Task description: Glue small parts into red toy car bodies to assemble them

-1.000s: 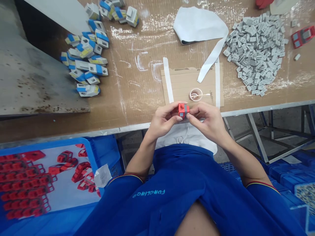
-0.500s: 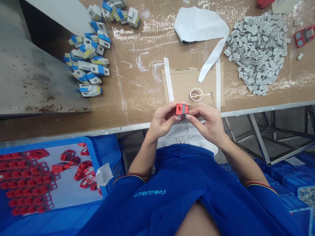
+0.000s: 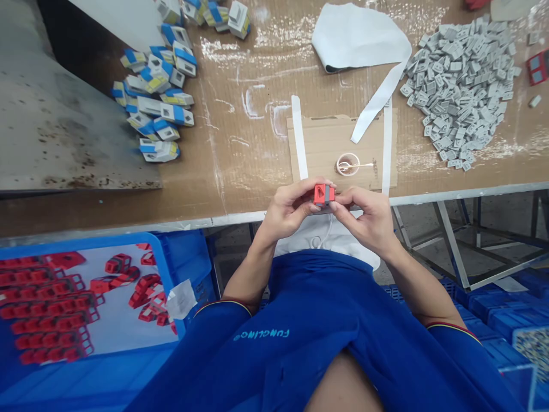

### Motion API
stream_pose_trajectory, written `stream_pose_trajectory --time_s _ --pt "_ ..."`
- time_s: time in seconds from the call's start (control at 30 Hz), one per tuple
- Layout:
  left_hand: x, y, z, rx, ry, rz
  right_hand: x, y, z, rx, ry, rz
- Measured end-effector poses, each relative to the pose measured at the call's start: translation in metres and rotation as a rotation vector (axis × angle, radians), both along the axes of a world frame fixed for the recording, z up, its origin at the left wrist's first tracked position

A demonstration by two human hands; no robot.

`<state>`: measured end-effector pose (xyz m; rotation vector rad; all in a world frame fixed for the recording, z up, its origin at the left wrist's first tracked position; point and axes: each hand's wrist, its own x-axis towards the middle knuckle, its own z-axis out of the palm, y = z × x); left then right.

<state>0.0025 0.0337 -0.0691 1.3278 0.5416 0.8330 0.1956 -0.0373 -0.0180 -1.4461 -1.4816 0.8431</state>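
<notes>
Moved: red-and-grey plastic block (image 3: 324,194) turned slightly | Fingers: left hand (image 3: 288,210), right hand (image 3: 368,220) pinch opposite sides | Relation: block midway between hands, neither nearer

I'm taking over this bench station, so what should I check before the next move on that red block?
1. Grip: left hand and right hand both pinch the red block: ok.
2. Grey strip on the block: present, ok; fully seated: cannot tell.
3. Small round cup and thin stick on the cardboard sheet, just ahead of the hands: ok.
4. Cup contents: cannot tell.
5. Grey parts pile: heaped, clear of the hands: ok.
6. Red frames in the blue tray: several lie jumbled outside the rows: not ok.
</notes>
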Motion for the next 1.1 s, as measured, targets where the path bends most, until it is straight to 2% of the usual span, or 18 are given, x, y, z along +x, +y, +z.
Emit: stream_pose_trajectory --time_s 0.27,0.4,0.53,0.7,0.8,0.97,1.1 --pt "-0.003 0.0 -0.004 0.059 0.018 0.004 0.0 0.001 -0.002 -0.083 0.072 0.029" --pt "0.0 -0.001 -0.005 0.12 -0.041 0.028 -0.005 0.001 0.0 0.044 0.055 0.001" --pt "0.004 -0.003 -0.003 0.242 -0.137 0.136 -0.015 0.001 -0.003 0.199 0.063 -0.032" --pt "0.001 -0.004 0.006 0.294 -0.119 0.223 -0.032 -0.001 -0.021 0.222 0.24 -0.053" --pt "0.0 -0.006 0.012 0.323 -0.091 0.265 -0.036 0.0 -0.026 0.259 0.226 -0.064" --pt "0.001 -0.011 0.021 0.286 -0.133 0.272 -0.033 0.005 -0.013 0.393 0.075 -0.027" --pt "0.0 -0.013 0.03 0.265 -0.094 0.252 -0.028 0.004 0.001 0.433 -0.058 -0.05"
